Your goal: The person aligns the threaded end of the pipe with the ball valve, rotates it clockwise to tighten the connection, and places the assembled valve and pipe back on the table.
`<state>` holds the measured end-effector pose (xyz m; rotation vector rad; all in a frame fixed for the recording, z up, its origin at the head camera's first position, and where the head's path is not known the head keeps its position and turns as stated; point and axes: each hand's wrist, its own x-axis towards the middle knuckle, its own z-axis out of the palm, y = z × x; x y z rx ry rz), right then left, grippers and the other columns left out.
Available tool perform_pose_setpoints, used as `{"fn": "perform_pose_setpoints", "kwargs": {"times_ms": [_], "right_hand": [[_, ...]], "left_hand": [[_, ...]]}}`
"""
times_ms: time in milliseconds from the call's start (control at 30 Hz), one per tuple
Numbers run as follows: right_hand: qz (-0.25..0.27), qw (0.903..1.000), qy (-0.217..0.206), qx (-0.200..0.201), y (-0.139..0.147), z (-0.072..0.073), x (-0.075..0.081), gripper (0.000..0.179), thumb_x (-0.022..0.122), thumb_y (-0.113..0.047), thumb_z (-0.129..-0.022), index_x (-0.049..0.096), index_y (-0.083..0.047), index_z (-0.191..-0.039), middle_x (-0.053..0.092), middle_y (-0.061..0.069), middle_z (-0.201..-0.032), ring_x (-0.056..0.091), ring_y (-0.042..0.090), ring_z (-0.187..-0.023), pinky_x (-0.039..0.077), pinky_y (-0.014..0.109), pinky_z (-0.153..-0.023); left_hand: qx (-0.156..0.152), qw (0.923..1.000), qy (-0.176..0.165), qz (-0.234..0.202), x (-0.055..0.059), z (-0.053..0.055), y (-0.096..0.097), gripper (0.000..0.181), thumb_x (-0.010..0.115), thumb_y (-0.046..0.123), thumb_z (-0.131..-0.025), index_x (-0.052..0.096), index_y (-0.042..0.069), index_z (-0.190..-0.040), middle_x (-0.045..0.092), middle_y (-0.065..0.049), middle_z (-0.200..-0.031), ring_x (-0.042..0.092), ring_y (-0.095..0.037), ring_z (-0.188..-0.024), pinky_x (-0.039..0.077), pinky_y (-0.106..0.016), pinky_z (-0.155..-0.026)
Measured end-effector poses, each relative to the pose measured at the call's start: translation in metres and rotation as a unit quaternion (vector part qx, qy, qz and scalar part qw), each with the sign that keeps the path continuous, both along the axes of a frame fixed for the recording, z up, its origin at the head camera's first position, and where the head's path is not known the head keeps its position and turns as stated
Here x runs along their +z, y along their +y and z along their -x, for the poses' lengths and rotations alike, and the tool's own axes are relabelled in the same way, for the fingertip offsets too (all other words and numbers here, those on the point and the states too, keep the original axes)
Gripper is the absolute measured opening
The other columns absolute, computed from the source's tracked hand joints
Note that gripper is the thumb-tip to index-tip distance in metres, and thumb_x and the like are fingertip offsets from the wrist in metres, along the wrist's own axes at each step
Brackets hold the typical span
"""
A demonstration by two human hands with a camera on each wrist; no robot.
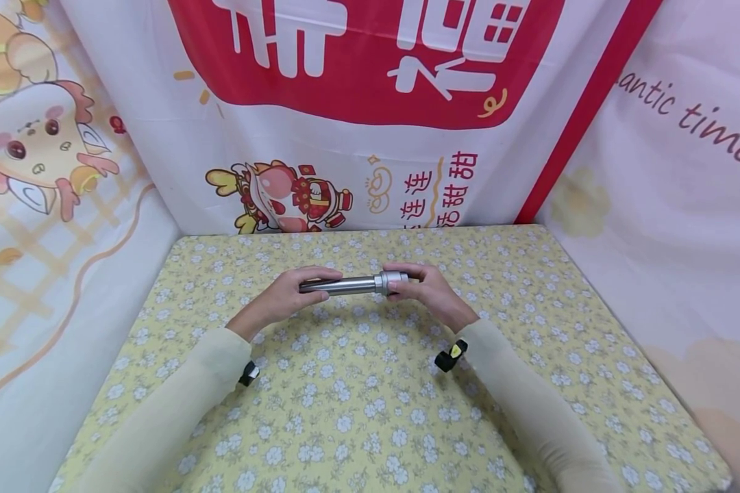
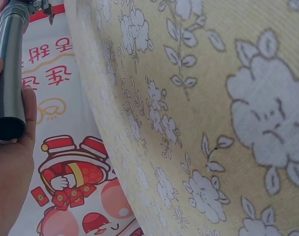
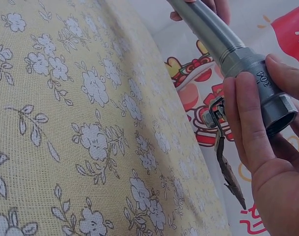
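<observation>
A straight, shiny steel pipe [image 1: 353, 285] is held level above the table, joined at its right end to a steel ball valve [image 3: 261, 81] marked 304. My left hand [image 1: 282, 296] grips the pipe near its left end, thumb on one side and fingers on the other. The pipe's dark round end [image 2: 8, 129] faces the left wrist camera. With curled fingers and thumb, my right hand [image 1: 430, 290] holds the valve body. The valve's flat lever handle [image 3: 227, 169] hangs down beside those fingers. How deep the pipe sits in the valve is hidden.
Beneath the hands lies a table with a yellow floral cloth [image 1: 345, 404]. A white and red printed curtain [image 1: 358, 89] hangs behind its far edge, with more printed fabric on the left [image 1: 43, 294] and right [image 1: 672, 260]. Each sleeve carries a black wrist strap [image 1: 450, 356].
</observation>
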<state>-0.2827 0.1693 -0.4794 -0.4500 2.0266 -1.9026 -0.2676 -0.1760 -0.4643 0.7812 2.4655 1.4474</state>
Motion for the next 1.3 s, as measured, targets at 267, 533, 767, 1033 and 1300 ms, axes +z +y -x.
{"fn": "perform_pose_setpoints", "kwargs": {"times_ms": [267, 533, 767, 1033, 1300], "right_hand": [[0.004, 1.0000, -0.001, 0.002, 0.0012, 0.0000, -0.0007, 0.050, 0.083, -0.025, -0.101, 0.069, -0.015, -0.148, 0.062, 0.015, -0.148, 0.079, 0.028, -0.106, 0.061, 0.045, -0.106], [0.006, 1.0000, -0.004, 0.001, 0.0010, -0.0008, 0.0000, 0.049, 0.083, -0.025, -0.100, 0.071, -0.017, -0.147, 0.062, 0.015, -0.147, 0.079, 0.028, -0.107, 0.060, 0.047, -0.107], [0.006, 1.0000, -0.003, 0.000, 0.0010, 0.0003, -0.0009, 0.049, 0.083, -0.026, -0.100, 0.071, -0.017, -0.146, 0.062, 0.015, -0.147, 0.079, 0.028, -0.106, 0.060, 0.047, -0.107], [0.000, 1.0000, -0.001, -0.004, -0.0001, 0.0000, -0.0011, 0.049, 0.084, -0.027, -0.100, 0.071, -0.018, -0.146, 0.063, 0.015, -0.147, 0.079, 0.027, -0.105, 0.061, 0.042, -0.104], [0.003, 1.0000, 0.001, -0.004, -0.0016, -0.0011, 0.0000, 0.048, 0.083, -0.024, -0.101, 0.070, -0.016, -0.147, 0.062, 0.016, -0.147, 0.078, 0.027, -0.106, 0.062, 0.044, -0.104]], "left_hand": [[0.024, 0.9993, 0.000, 0.030, 0.0001, -0.0013, 0.0007, 0.046, 0.074, 0.020, -0.107, 0.066, 0.023, -0.152, 0.059, -0.008, -0.160, 0.066, -0.031, -0.132, 0.055, -0.053, -0.105], [0.026, 0.9992, -0.018, 0.023, 0.0003, -0.0018, 0.0007, 0.047, 0.075, 0.019, -0.106, 0.067, 0.026, -0.151, 0.063, -0.009, -0.156, 0.069, -0.028, -0.123, 0.057, -0.043, -0.098], [0.015, 0.9995, -0.026, 0.014, 0.0003, -0.0012, -0.0003, 0.047, 0.075, 0.021, -0.106, 0.067, 0.027, -0.152, 0.063, -0.008, -0.156, 0.070, -0.026, -0.119, 0.059, -0.039, -0.093], [0.005, 0.9995, -0.029, 0.010, -0.0013, -0.0011, -0.0020, 0.047, 0.075, 0.021, -0.106, 0.067, 0.026, -0.152, 0.063, -0.009, -0.156, 0.069, -0.027, -0.122, 0.058, -0.042, -0.096], [-0.004, 0.9995, -0.020, 0.024, -0.0011, 0.0001, -0.0037, 0.048, 0.074, 0.023, -0.107, 0.065, 0.024, -0.154, 0.061, -0.012, -0.158, 0.067, -0.030, -0.126, 0.056, -0.043, -0.101]]}}
